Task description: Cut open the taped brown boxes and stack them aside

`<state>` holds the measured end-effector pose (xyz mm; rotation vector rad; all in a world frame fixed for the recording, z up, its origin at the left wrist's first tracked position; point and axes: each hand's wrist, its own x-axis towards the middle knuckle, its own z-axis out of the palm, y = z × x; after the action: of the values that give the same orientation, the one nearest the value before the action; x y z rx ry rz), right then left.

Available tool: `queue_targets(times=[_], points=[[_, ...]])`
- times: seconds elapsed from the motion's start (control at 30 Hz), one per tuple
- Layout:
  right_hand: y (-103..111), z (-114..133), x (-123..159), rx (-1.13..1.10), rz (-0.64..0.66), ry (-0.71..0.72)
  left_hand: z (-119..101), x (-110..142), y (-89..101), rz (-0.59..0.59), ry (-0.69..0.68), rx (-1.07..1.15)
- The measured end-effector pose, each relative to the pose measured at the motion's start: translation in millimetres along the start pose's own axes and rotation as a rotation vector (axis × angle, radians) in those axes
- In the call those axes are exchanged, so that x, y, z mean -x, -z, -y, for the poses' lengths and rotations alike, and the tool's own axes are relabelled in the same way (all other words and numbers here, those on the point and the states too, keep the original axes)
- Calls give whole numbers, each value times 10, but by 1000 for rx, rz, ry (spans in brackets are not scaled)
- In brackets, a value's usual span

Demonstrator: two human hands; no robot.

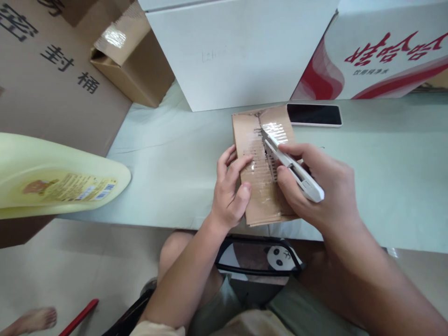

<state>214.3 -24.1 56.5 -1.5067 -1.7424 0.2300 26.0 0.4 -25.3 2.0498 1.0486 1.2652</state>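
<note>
A small brown cardboard box (257, 196) with clear tape along its middle seam lies near the front edge of the covered table. My left hand (233, 186) grips the box's left side, thumb and fingers resting on its top and edge. In my right hand (322, 186) is a white utility knife (297, 172), held between thumb and fingers. Its blade tip touches the taped seam near the far end of the box. Dark jagged marks run along the seam below the blade.
Behind the box stand a white carton (241, 56) and a red-and-white carton (378, 60). A phone (315, 115) lies just beyond it. To the left are a yellow bottle (63, 177), an open brown box (140, 70) and a large carton (52, 102). A bare foot (38, 319) shows on the floor.
</note>
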Motion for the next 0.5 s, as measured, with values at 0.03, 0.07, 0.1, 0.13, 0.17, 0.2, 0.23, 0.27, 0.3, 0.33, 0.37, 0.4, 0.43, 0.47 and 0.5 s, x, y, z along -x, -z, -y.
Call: queue_targets(times=[0.03, 0.07, 0.1, 0.13, 0.17, 0.2, 0.23, 0.27, 0.3, 0.33, 0.37, 0.4, 0.43, 0.47, 0.5], points=[[0, -1, 7, -17, -8, -11, 1, 0, 0, 0, -1, -3], [-2, -1, 18, -37, -21, -27, 2, 0, 0, 0, -2, -8], [-5, -2, 32, -57, -41, -44, 3, 0, 0, -3, 0, -15], [-9, -4, 46, -76, -63, -59, 5, 0, -1, -5, 1, -21], [-13, -7, 58, -91, -84, -71, 6, 0, -2, -8, 2, -27], [-17, -11, 67, -101, -100, -78, 7, 0, -3, -10, 2, -32], [-19, -14, 71, -108, -108, -84, 8, -1, -3, -11, 2, -34], [-21, -18, 69, -111, -103, -89, 9, -2, -3, -10, -1, -34], [-21, -22, 62, -113, -90, -92, 9, -3, -1, -10, -5, -32], [-20, -25, 51, -114, -71, -95, 8, -4, 2, -9, -8, -30], [-18, -28, 36, -113, -49, -99, 7, -6, 6, -7, -11, -29], [-15, -30, 20, -111, -28, -102, 6, -6, 9, -4, -12, -28], [-13, -32, 5, -109, -11, -103, 5, -7, 12, -1, -12, -29], [-12, -34, -8, -105, 1, -101, 4, -6, 14, 2, -10, -30], [-12, -35, -16, -102, 7, -96, 5, -4, 15, 4, -8, -31]])
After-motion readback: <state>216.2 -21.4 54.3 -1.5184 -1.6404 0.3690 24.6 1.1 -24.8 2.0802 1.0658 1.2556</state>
